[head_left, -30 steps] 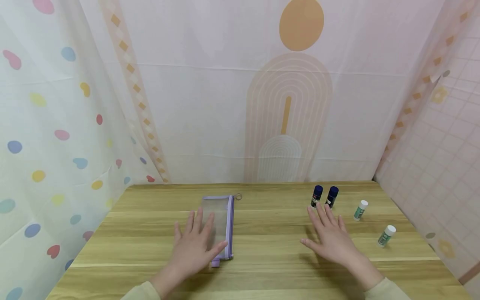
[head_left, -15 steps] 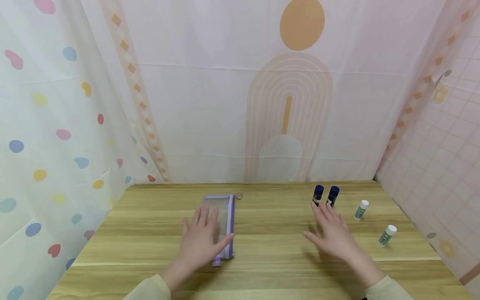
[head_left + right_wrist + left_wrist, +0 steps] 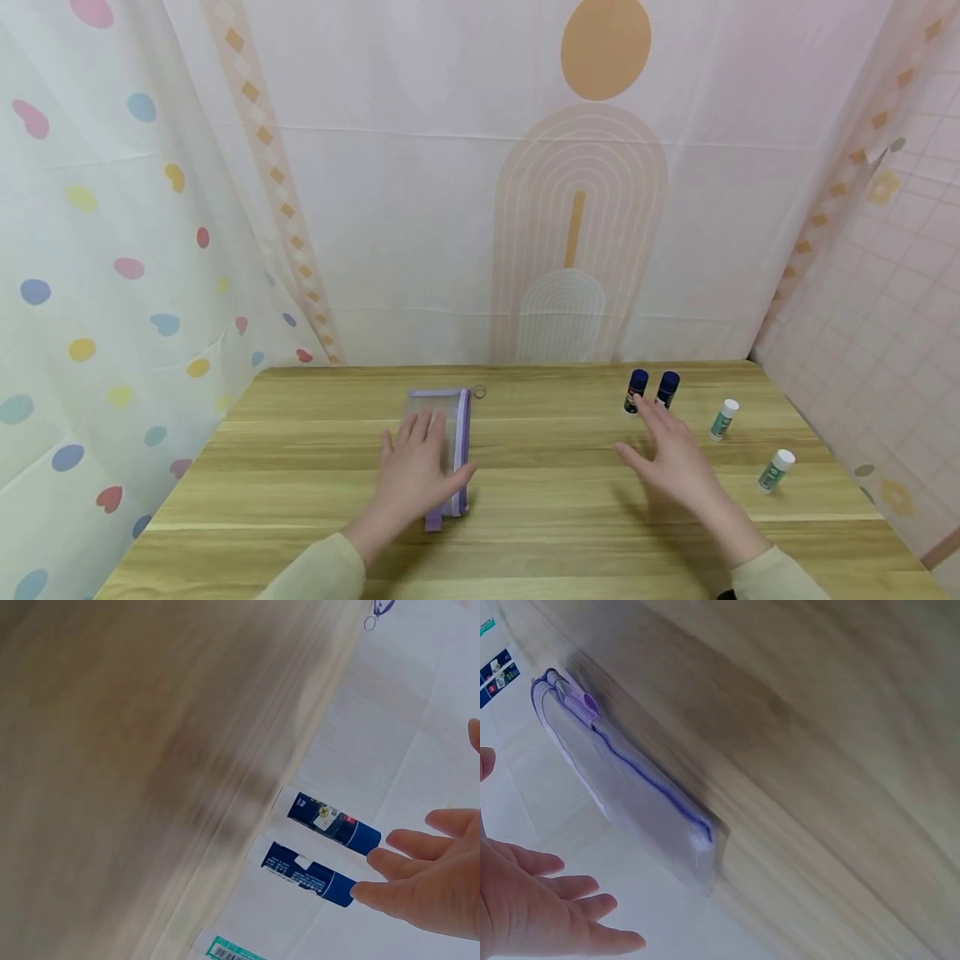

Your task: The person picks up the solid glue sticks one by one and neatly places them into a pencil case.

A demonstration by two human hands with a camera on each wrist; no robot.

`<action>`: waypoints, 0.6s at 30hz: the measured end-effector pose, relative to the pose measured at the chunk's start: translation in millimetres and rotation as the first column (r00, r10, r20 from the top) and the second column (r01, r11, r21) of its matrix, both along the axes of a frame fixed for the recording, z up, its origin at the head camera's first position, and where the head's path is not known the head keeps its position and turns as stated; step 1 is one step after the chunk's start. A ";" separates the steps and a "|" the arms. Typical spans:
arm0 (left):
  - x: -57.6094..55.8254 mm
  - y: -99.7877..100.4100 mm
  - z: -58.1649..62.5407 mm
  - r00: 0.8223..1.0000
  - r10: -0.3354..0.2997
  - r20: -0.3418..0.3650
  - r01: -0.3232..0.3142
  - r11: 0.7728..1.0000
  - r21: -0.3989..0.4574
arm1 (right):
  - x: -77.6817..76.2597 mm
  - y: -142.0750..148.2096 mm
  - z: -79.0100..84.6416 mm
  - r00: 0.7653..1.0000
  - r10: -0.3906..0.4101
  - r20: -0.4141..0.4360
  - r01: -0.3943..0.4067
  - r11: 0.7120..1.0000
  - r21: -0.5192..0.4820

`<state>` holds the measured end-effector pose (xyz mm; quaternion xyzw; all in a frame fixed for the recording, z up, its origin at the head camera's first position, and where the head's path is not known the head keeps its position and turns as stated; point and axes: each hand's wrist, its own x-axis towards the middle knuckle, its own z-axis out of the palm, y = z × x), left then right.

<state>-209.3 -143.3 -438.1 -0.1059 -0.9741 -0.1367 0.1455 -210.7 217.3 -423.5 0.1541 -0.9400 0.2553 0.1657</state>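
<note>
The left hand [image 3: 414, 477], fingers released, hovers above the lilac zip pouch [image 3: 460, 450] left of centre on the tabletop [image 3: 543, 492], long axis pointing toward its back edge; the empty right hand [image 3: 677, 458] is nearest the navy glue sticks [image 3: 637, 385].

A wood-grain table [image 3: 543, 500] with five things on it.
A purple-edged see-through pouch [image 3: 453, 440] lies left of the middle; two blue-capped tubes [image 3: 636, 387] stand side by side near the far edge, and two white-capped tubes [image 3: 724, 419] stand apart, further right.

Two tubes [image 3: 334, 823] (both blue-capped) stand near the right hand [image 3: 433, 877]
</note>
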 end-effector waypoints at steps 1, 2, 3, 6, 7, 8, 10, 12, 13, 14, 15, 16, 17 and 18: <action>-1.4 0.7 -0.6 1.000 0.003 0.003 -0.003 1.000 0.004 | -0.5 0.4 0.3 1.000 -0.004 0.006 0.004 1.000 -0.010; -2.6 1.4 -1.0 1.000 0.006 0.010 -0.006 1.000 0.009 | -0.8 0.8 0.7 1.000 -0.009 0.016 0.009 1.000 -0.019; -3.7 2.0 -1.4 1.000 0.010 0.019 -0.010 1.000 0.013 | -1.2 1.2 1.0 1.000 -0.011 0.026 0.012 0.999 -0.029; -7.4 3.6 -3.6 0.999 0.019 0.045 -0.021 0.999 0.030 | -2.7 2.6 0.9 0.999 -0.018 0.049 0.021 0.998 -0.056; -8.1 4.3 -3.9 0.998 0.022 0.056 -0.024 0.999 0.033 | -3.4 3.3 0.6 0.998 -0.020 0.056 0.024 0.998 -0.063; -9.0 4.9 -4.4 0.998 0.024 0.065 -0.027 0.999 0.036 | -4.0 3.8 0.4 0.998 -0.022 0.060 0.026 0.997 -0.070; -11.0 5.9 -5.9 0.997 0.030 0.077 -0.033 0.999 0.041 | -4.6 4.7 0.5 0.997 -0.024 0.068 0.029 0.996 -0.079; -12.4 7.0 -6.5 0.995 0.038 0.089 -0.042 0.998 0.043 | -5.0 5.2 1.1 0.997 -0.026 0.074 0.033 0.996 -0.086; -13.2 7.5 -6.6 0.995 0.042 0.094 -0.046 0.998 0.042 | -5.1 5.3 1.7 0.997 -0.028 0.077 0.035 0.995 -0.090; -14.3 7.8 -7.2 0.994 0.046 0.101 -0.050 0.998 0.042 | -5.2 5.4 2.1 0.996 -0.028 0.080 0.036 0.995 -0.095; -15.2 8.1 -7.5 0.993 0.050 0.108 -0.055 0.998 0.041 | -5.2 5.4 2.3 0.996 -0.030 0.083 0.038 0.994 -0.099; -16.0 8.3 -7.7 0.992 0.054 0.114 -0.059 0.997 0.039 | -5.6 5.6 2.3 0.996 -0.031 0.086 0.040 0.994 -0.105; -16.9 8.5 -8.0 0.991 0.057 0.120 -0.061 0.997 0.036 | -6.2 5.9 2.2 0.995 -0.032 0.089 0.042 0.993 -0.111; -17.7 8.6 -8.5 0.990 0.058 0.127 -0.062 0.998 0.033 | -6.7 6.1 2.0 0.995 -0.034 0.096 0.045 0.992 -0.117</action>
